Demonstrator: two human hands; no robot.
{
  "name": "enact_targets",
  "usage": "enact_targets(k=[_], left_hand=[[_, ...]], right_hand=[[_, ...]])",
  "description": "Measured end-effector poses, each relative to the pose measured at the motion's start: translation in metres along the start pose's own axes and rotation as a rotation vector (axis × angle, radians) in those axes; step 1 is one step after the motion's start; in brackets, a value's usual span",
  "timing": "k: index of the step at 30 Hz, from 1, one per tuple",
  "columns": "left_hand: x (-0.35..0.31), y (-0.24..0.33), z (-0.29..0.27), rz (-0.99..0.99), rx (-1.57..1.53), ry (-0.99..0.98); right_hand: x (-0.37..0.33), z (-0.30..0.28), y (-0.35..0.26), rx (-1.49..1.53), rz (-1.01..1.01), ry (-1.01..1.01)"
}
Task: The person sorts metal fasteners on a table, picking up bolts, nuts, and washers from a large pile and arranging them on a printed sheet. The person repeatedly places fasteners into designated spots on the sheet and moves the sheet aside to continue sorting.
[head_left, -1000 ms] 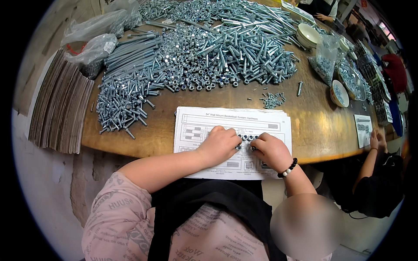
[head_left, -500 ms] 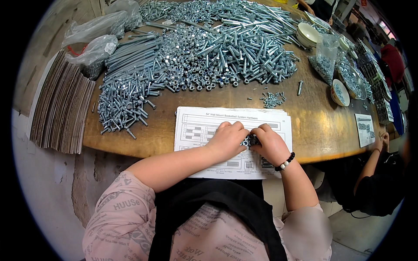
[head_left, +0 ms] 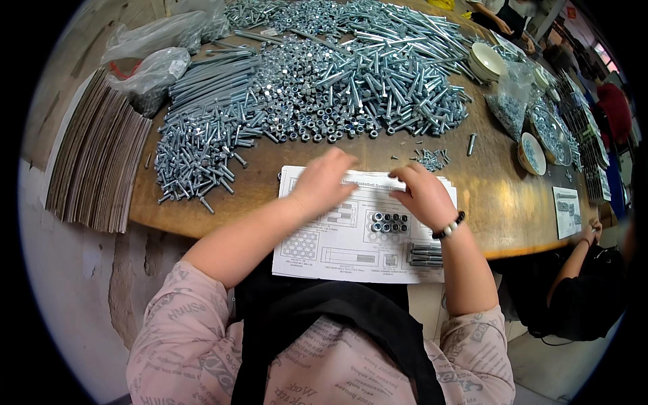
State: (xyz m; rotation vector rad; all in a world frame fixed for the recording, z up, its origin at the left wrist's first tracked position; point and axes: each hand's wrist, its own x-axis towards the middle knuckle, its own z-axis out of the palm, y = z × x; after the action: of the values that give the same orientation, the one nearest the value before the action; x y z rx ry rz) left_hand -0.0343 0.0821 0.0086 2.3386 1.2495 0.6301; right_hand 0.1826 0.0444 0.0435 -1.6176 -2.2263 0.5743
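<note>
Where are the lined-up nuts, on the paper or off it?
On it: the lined-up nuts sit in two rows on the printed paper.

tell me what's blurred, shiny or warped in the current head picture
Head view: the left hand is smeared by motion blur, while the nuts on the printed sheet look fairly sharp; head view: a sheen lies on the wooden table toward its right front edge; head view: that edge bows, and black fills the corners.
</note>
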Motion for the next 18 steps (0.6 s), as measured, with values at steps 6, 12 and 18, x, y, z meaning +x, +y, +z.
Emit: enact_targets(k=[6, 12, 18], left_hand=[[0.025, -0.063, -0.019, -0.174, 0.184, 0.037], [0.035, -0.072, -0.009, -0.111, 0.209, -0.022], [0.044, -0.061, 0.001, -0.126, 0.186, -0.062]], right_hand=[[0.073, 0.035, 0.021, -0.071, 0.021, 0.040], [0.127, 0.060, -0.002, -0.211, 0.122, 0.034], [0.132, 0.077, 0.007, -0.229, 0.006, 0.007]])
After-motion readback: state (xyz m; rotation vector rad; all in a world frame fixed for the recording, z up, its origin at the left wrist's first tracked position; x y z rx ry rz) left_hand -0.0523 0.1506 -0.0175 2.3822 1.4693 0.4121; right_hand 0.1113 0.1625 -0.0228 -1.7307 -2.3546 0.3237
